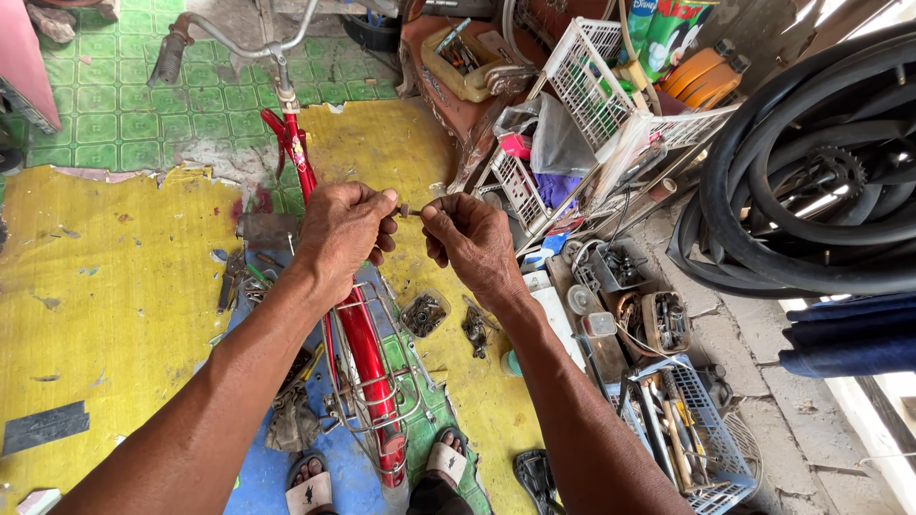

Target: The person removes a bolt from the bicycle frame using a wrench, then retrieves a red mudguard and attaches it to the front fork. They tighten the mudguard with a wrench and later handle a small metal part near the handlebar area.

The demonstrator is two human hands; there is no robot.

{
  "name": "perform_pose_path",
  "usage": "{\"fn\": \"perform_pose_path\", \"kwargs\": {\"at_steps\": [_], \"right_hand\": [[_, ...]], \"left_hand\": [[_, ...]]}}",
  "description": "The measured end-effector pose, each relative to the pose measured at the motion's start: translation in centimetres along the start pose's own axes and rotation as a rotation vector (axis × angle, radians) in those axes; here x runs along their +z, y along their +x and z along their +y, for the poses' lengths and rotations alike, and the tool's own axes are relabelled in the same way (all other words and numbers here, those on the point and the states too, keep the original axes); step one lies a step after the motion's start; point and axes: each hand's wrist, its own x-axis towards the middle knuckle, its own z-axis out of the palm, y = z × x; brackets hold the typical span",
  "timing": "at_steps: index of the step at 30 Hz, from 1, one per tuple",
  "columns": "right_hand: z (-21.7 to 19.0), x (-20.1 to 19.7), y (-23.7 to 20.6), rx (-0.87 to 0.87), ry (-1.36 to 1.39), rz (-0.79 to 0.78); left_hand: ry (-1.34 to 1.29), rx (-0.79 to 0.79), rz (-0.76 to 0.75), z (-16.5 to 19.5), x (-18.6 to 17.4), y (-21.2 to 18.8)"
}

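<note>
Bike frame (367, 343) glossy red metal; tyres (811, 191) matt black rubber; basket (596, 81) white plastic.

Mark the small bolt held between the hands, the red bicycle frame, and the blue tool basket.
small bolt (405, 209), head view, on its middle between the fingertips.
red bicycle frame (361, 336), head view, on the red tube.
blue tool basket (718, 448), head view, on its right wall.

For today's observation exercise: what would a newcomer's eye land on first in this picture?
First, the left hand and right hand at centre, pinching a small metal part between them. Below them lies a red bicycle on yellow and blue mats. At the right edge, black tyres pile beside white baskets.
</note>
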Motion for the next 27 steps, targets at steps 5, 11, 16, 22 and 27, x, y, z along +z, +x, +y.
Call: {"fn": "perform_pose_path", "kwargs": {"at_steps": [5,11,16,22,27], "right_hand": [[0.4,-0.1,-0.3,0.019,-0.008,0.029],[0.3,-0.7,-0.7,-0.009,-0.003,0.011],[0.7,-0.8,-1.4,-0.003,0.087,0.049],[2.4,0.1,-2.5,0.005,0.237,0.099],[3.4,0.3,-2.9,0.014,0.239,0.145]], "left_hand": [[0.027,-0.007,0.035,-0.4,0.4,0.1],[0.029,-0.036,0.047,-1.0,0.6,0.4],[0.010,-0.040,0.044,-1.5,0.8,0.6],[-0.023,-0.038,0.043,-2.5,0.6,0.4],[-0.054,-0.088,0.021,-2.5,0.9,-0.3]]}}
